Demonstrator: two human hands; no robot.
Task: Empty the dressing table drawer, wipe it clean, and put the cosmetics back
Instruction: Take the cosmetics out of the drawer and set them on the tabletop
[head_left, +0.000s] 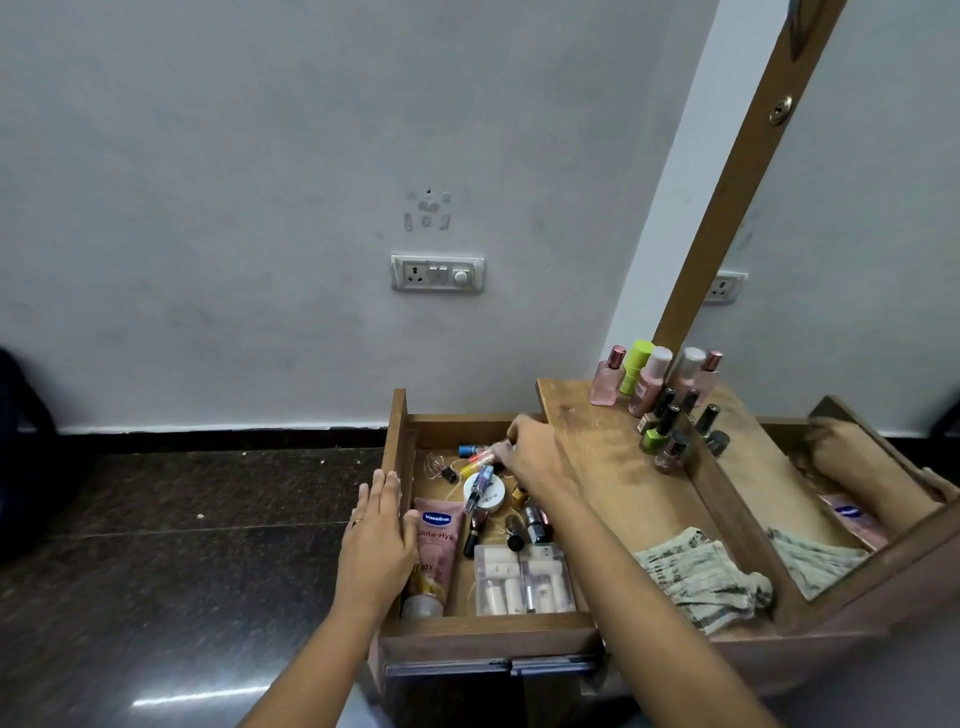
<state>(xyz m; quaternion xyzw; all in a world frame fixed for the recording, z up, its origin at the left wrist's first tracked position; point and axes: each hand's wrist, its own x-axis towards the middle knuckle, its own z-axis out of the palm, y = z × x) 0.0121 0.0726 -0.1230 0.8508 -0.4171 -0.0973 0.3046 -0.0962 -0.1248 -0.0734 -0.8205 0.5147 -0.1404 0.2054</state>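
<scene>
Left hand lies flat and relaxed, fingers straight, on the left wall of the open drawer. Right hand reaches to the drawer's far end, fingertips pinching a small tube. The drawer is cluttered: one pink lotion tube, one white jar, one clear box. One cloth lies on the tabletop to the right.

The left forearm and right forearm were bare along all that I could see. The left hand wore a slim gold-coloured ring on one finger. The right hand was bare.
</scene>
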